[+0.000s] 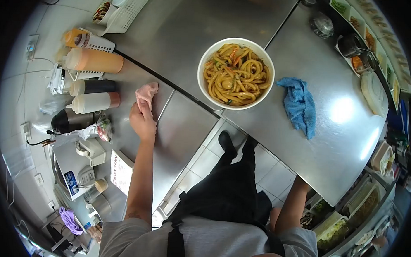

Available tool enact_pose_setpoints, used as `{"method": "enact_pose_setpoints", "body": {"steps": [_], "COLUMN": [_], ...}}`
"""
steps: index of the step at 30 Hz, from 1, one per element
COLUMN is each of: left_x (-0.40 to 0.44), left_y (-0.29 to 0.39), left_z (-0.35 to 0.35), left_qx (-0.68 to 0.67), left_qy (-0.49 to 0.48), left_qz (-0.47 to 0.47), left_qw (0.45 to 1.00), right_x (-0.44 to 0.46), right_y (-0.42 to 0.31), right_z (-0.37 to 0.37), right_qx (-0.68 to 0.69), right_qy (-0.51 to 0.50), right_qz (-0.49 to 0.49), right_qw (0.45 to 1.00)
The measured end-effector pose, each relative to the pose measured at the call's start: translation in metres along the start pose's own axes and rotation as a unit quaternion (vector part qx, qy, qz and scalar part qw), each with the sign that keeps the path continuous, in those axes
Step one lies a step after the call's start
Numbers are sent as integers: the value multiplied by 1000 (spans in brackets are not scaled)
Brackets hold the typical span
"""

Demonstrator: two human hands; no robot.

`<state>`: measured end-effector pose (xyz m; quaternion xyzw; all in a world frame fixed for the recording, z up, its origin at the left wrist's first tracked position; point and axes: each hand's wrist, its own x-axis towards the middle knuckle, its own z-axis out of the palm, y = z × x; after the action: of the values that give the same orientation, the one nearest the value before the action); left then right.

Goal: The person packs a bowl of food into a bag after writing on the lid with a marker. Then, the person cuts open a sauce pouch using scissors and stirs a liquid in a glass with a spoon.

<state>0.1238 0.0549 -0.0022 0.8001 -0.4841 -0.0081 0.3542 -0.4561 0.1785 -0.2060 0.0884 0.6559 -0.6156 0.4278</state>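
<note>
In the head view, the person's left hand (143, 121) has its fingers closed around a bunched pink cloth (146, 91). The cloth lies at the left worktop (183, 134), beside a seam in the steel. The right forearm (295, 202) passes behind the edge of the right worktop (338, 169), which hides the right hand; whether its fingers are wide, narrow or holding something, one cannot tell.

The white bowl (237, 107) seems the likeliest source of trouble. It stands close to the inner corner, above the floor (265, 165), and is well filled with sauced noodles (236, 77). A careless sleeve or a snagged cloth could tip or shove it, spilling sauce. The blue cloth (299, 108) lies just beside it, so a tug there might catch the rim.

On the left, a wide sweep of the pink cloth could knock the squeeze bottles (98, 103), while the left forearm (141, 180) is near enough to the printed box (122, 172) to nudge it. The seam might also catch the cloth or trap residue.
</note>
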Motion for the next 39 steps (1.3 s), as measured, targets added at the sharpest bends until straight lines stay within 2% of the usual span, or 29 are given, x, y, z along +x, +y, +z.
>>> {"method": "enact_pose_setpoints", "body": {"steps": [3, 6, 12, 17, 21, 22, 25, 26, 29, 32, 34, 35, 36, 38, 39], "left_x": [0, 0, -1, -1, -2, -1, 1, 0, 0, -1, -4, -7, -7, -13, -13], "left_y": [-5, 0, 6, 17, 24, 23, 17, 13, 21, 19, 13, 9, 15, 32, 30], "left_z": [0, 0, -2, -5, -9, -11, -9, -8, -12, -16, -17, -20, -27, -48, -50], "left_qx": [29, 37, 68, 21, 34, 55, 4, 21, 12, -4, -84, -123, -134, -160, -156], "left_qy": [-17, 2, 6, 23, 7, -18, -14, 5, 26, -13, -15, -21, -9, 18, 33], "left_qz": [-27, 8, -26, -37, -2, -19, 24, 71, 104, 49, -17, -50, -46, -44, -23], "left_qw": [999, 999, 997, 999, 999, 998, 1000, 997, 994, 999, 996, 991, 990, 986, 987], "right_x": [-6, -9, -26, -36, -33, -32, -24, -19, -8, -17, -43, -62, -93, -185, -231], "right_y": [-1, -1, -8, -23, -31, -33, -37, -36, -39, -41, -32, -24, -15, -32, -57], "right_z": [3, 4, -5, -10, -13, -11, -7, -6, -12, -24, -33, -38, -43, -17, 13], "right_qx": [4, 9, 16, 21, 28, 32, 46, 55, 79, 91, 92, 82, 54, -58, -68], "right_qy": [6, 8, 17, 15, 19, 19, 16, 14, 24, 46, 44, 23, -36, -217, -358], "right_qz": [1, 7, 12, 7, -6, -10, -18, -20, -23, -30, -14, 17, 80, 194, 223], "right_qw": [1000, 1000, 1000, 1000, 999, 999, 999, 998, 996, 994, 995, 996, 995, 955, 904]}}
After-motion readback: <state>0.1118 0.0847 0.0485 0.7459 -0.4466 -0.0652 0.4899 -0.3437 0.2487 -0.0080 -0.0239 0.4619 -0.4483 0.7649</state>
